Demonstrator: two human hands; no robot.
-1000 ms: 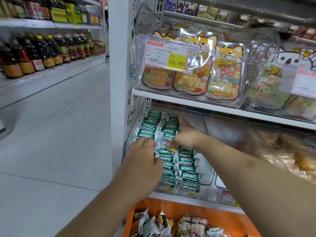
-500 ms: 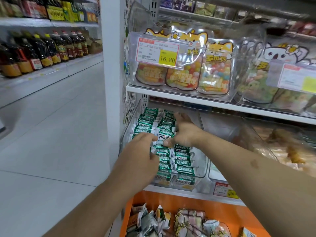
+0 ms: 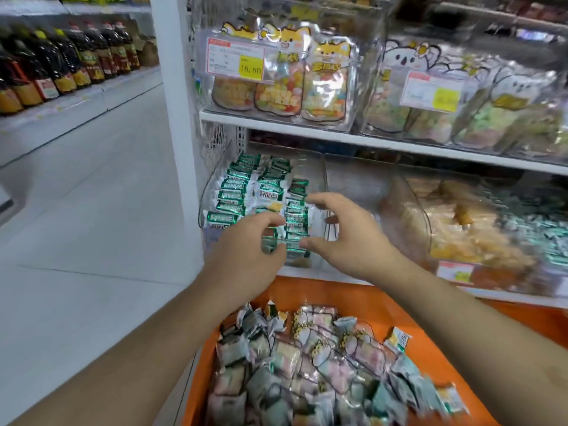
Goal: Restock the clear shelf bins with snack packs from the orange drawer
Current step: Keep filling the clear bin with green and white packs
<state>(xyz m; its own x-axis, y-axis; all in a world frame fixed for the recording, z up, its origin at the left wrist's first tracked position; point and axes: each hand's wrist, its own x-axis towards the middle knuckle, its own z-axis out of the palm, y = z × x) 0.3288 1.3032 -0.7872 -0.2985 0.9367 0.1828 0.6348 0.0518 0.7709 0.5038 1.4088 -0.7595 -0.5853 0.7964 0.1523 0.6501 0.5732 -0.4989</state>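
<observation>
Beyond curled fingers (image 3: pixel 270 221), green snack packs (image 3: pixel 242 192), unheld

Bright, even store light from overhead; shadows soft and faint on the pale floor (image 3: pixel 76 241). Glare streaks across the clear shelf bins (image 3: pixel 310 167) and the glossy candy bags (image 3: pixel 322 84). Motion blur smears the right side and the packs in the orange drawer (image 3: pixel 384 305). Wide-angle view bends the shelf edge (image 3: pixel 368 139) and the white post (image 3: pixel 172 87). Far bottles (image 3: pixel 61 63) soft.
</observation>
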